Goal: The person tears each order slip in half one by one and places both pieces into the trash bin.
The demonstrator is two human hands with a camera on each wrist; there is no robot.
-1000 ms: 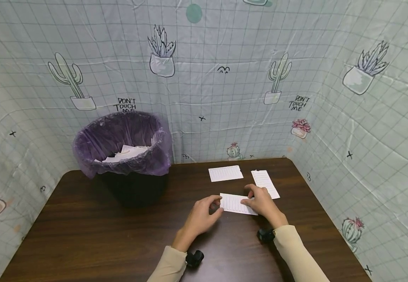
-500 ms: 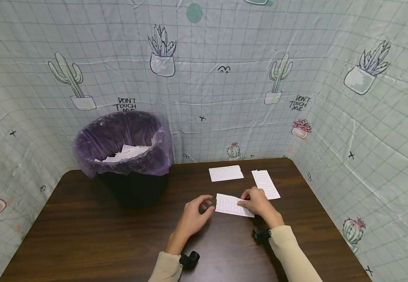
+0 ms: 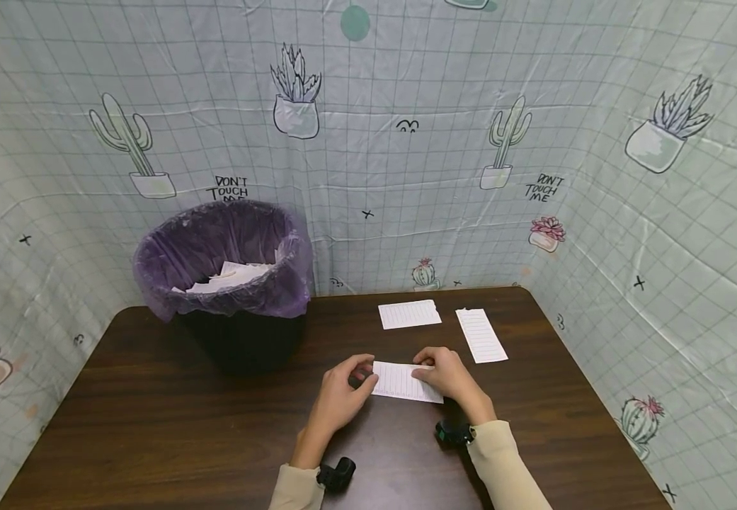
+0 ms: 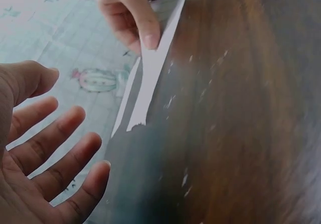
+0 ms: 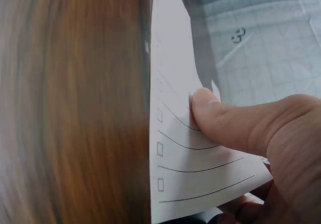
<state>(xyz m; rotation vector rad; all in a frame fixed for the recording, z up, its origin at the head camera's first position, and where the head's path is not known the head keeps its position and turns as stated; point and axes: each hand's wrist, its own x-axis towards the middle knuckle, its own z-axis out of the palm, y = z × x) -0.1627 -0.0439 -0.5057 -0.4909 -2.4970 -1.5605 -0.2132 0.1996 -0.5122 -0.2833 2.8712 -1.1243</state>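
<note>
A white lined checklist sheet (image 3: 398, 380) with a column of small checkboxes is held low over the brown table. My right hand (image 3: 449, 375) pinches it near its right end, thumb on the printed face; in the right wrist view the sheet (image 5: 175, 133) bows under the thumb (image 5: 225, 121). At the sheet's left end is my left hand (image 3: 340, 393), its fingertips right by the edge in the head view. The left wrist view shows that hand (image 4: 50, 169) with fingers spread and nothing between them, a gap away from the sheet's ragged short end.
Two similar lined sheets lie farther back, one sheet (image 3: 410, 314) crosswise and another sheet (image 3: 481, 336) slanted to its right. A black bin (image 3: 237, 343) with a purple liner (image 3: 279, 301) stands at the back left, holding papers. Printed cloth walls (image 3: 368, 170) enclose the table (image 3: 170, 425).
The right hand has drawn the checklist sheet leftward and toward me. My left hand has let go of the sheet's left edge and moved left, staying near it.
</note>
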